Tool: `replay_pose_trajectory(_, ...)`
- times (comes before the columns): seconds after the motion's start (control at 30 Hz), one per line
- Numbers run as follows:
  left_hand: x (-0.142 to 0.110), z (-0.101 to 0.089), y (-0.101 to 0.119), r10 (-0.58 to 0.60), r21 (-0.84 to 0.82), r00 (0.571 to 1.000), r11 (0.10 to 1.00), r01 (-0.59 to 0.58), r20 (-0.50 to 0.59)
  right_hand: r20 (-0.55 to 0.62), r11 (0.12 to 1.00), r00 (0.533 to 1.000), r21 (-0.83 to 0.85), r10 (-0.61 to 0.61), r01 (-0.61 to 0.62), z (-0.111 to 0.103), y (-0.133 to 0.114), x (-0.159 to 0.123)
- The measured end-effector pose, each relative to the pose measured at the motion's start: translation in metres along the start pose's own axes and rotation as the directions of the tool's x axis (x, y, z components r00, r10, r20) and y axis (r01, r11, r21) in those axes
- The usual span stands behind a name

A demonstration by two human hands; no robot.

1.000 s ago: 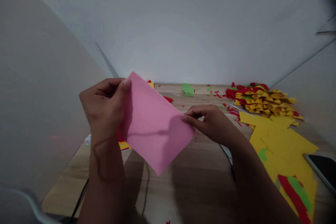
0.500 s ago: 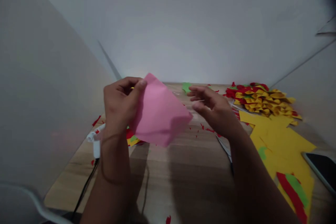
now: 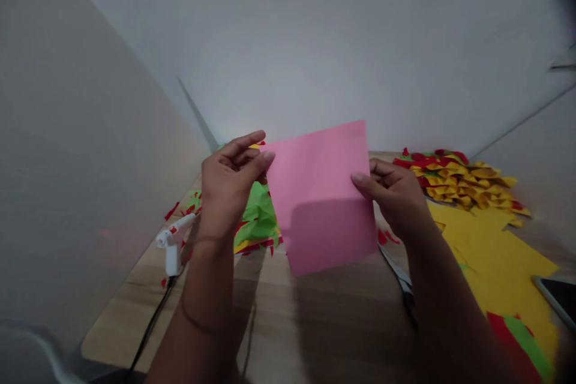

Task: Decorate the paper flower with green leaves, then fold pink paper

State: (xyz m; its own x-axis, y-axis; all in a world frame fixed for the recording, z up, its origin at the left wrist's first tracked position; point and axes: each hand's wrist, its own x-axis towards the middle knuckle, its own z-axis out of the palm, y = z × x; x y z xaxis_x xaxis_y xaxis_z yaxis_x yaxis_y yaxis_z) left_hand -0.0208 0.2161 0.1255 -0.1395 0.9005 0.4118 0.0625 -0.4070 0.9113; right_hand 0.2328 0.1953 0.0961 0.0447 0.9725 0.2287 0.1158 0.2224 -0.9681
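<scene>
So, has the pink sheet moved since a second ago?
Yes. Judged against the heap of folded yellow pieces, the pink sheet has shifted right, nearer that heap, and turned from a diamond slant to closer to upright.

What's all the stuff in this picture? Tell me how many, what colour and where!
square sheet: 1, pink, between the hands
hot glue gun: 1, white with black cord, table's left side
scissors: 1 pair, silver and black, beside right forearm
folded pieces: many, mostly yellow, piled far right
flat sheets: count unclear, yellow, right
green pieces: count unclear, green, behind left hand
scraps: many, red, scattered
phone: 1, dark screen, right edge
table: 1, wood-brown, underneath
wall: grey, behind
left hand: 1, at sheet's upper left corner
right hand: 1, pinching sheet's right edge
</scene>
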Motion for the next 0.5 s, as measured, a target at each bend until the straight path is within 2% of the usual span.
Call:
replay_pose_trajectory(0.1,-0.005,0.011,0.001,0.035,-0.001,0.999,0.999,-0.035,0.030,0.033,0.998,0.999,-0.068,0.004,-0.002,-0.004,-0.003,-0.005)
replay_pose_trajectory(0.23,-0.013,0.018,0.008,0.044,0.031,0.995,0.998,-0.047,0.087,-0.110,0.993,0.994,-0.116,0.009,-0.022,-0.003,-0.007,-0.010)
replay_pose_trajectory(0.5,-0.018,0.020,0.015,0.092,0.059,0.995,0.994,-0.095,0.046,-0.130,0.992,0.991,-0.126,0.007,-0.024,-0.005,-0.014,-0.011)
